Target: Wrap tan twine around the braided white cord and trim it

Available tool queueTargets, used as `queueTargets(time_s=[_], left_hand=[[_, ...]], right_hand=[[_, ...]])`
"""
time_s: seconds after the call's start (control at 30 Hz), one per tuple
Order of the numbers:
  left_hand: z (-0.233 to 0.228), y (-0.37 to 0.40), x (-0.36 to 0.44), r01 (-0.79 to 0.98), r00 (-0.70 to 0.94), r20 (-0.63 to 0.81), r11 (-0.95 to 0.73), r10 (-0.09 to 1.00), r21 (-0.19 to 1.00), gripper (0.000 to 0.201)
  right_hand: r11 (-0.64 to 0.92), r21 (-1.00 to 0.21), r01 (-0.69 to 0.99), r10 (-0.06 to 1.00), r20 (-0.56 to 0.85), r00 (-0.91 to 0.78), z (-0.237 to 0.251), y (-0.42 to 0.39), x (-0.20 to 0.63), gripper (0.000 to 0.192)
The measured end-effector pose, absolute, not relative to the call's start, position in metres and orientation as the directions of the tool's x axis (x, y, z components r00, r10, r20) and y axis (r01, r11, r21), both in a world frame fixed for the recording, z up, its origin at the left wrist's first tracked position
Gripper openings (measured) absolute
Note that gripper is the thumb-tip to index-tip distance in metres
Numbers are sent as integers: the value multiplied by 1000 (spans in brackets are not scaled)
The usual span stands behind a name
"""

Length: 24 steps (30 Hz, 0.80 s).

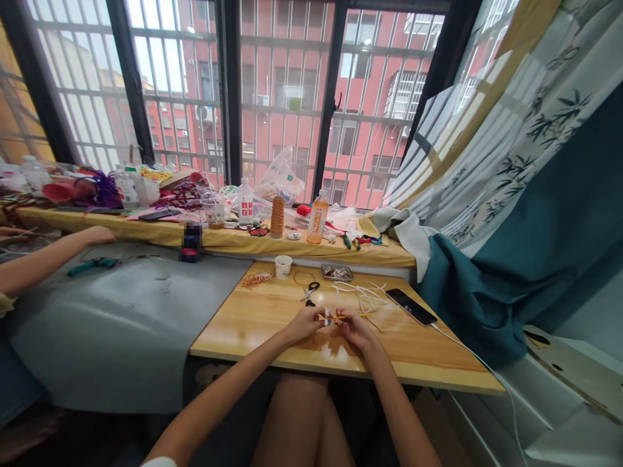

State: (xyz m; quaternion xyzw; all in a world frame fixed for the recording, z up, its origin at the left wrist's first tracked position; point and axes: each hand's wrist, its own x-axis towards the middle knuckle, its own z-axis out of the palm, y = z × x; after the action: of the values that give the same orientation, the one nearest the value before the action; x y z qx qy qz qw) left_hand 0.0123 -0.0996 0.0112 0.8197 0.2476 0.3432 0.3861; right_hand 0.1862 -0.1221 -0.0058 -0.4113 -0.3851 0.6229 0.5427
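Both of my hands meet over the wooden table (253, 324). My left hand (304, 322) and my right hand (354, 329) pinch a small piece of white and yellow cord work (333, 318) between the fingertips. A yellow strand runs from it to the right. Loose white cords (364, 295) lie just beyond my right hand. Small black scissors (310, 290) lie just beyond my left hand.
A black phone (411, 306) with a white cable lies at the right of the table. A paper cup (283, 266), a small tin (337, 272) and orange thread (256, 279) stand at the back. The cluttered sill holds bottles (317, 217). Another person's arm (53, 253) rests at left.
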Motion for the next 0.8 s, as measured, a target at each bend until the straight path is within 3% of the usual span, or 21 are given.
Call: queueTargets(time_s=[0.23, 0.33, 0.43, 0.5, 0.57, 0.6, 0.67, 0.73, 0.8], left_hand=[[0, -95, 12, 218, 605, 481, -713, 634, 666, 16], [-4, -89, 12, 189, 523, 506, -672, 686, 716, 18], [-5, -81, 12, 114, 405, 429, -510, 808, 853, 15], [-5, -74, 12, 69, 358, 357, -406, 863, 911, 13], [-6, -68, 12, 49, 343, 310, -347, 887, 937, 13], [-6, -65, 12, 44, 342, 291, -325, 893, 945, 12], [-8, -61, 12, 24, 347, 244, -268, 906, 963, 9], [-9, -59, 12, 4, 363, 199, -215, 910, 977, 7], [-8, -60, 12, -5, 392, 151, -162, 908, 987, 7]], right_hand=[[-134, -932, -338, 991, -125, -50, -6, -115, 177, 13], [-94, -935, -343, 996, -92, -22, -4, -115, 166, 15], [-31, -933, -358, 999, -38, 12, -6, -121, 153, 22], [114, -951, -287, 979, 60, 193, -8, -128, 147, 28], [288, -957, 20, 826, 259, 501, -8, -138, 144, 40], [314, -914, 256, 694, 405, 596, -6, -143, 143, 48], [236, -678, 696, 520, 693, 500, 0, -151, 143, 57], [192, -308, 932, 552, 819, 157, 6, -156, 145, 50], [240, 8, 971, 632, 757, -162, 11, -157, 148, 37]])
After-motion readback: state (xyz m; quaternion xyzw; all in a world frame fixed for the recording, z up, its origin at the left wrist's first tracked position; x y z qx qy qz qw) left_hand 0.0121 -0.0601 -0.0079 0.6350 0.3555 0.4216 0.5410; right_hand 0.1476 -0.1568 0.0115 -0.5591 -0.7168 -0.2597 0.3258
